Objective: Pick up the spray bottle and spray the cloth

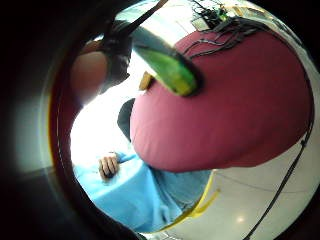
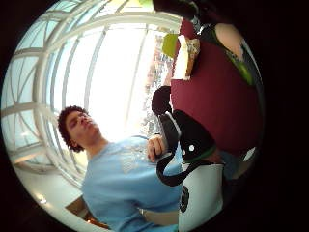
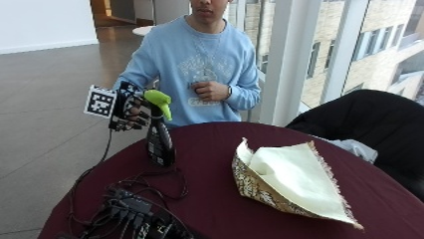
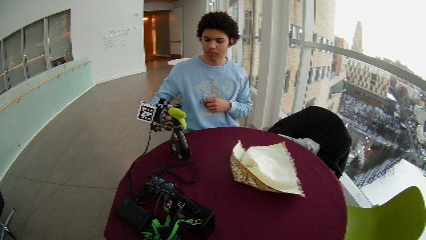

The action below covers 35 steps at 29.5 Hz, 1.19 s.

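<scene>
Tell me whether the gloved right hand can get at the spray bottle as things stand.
Probably yes: the gloved right hand is already at the spray bottle, level with its green head, and nothing stands between them. Whether its fingers have closed on it is unclear.

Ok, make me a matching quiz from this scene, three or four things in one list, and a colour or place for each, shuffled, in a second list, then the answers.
Things:
1. spray bottle
2. cloth
3. tablecloth
4. bare hand

Descriptions:
A. dark red, covering the round table
B. held against the chest
C. cream, crumpled, patterned edge
D. dark body, green head, standing at the table's edge by the gloved right hand

Pairs: 1-D, 2-C, 3-A, 4-B
</scene>
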Available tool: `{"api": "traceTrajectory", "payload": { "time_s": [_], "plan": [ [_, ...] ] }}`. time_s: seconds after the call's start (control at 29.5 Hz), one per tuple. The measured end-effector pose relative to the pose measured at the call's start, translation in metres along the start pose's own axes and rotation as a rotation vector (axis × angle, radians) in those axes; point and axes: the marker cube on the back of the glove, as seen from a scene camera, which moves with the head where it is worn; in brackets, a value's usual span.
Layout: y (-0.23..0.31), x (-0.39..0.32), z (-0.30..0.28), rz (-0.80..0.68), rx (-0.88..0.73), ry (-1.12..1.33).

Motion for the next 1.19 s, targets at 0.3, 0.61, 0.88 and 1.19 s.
{"api": "traceTrajectory", "payload": {
  "time_s": [0.3, 0.61, 0.88, 1.19],
  "plan": [
    [-0.061, 0.038, 0.017, 0.16, -0.055, -0.072],
    [-0.102, 0.047, 0.04, 0.167, -0.132, -0.096],
    [-0.11, 0.046, 0.041, 0.151, -0.082, 0.011],
    [-0.163, 0.005, 0.046, 0.196, -0.252, 0.15]
  ]
}}
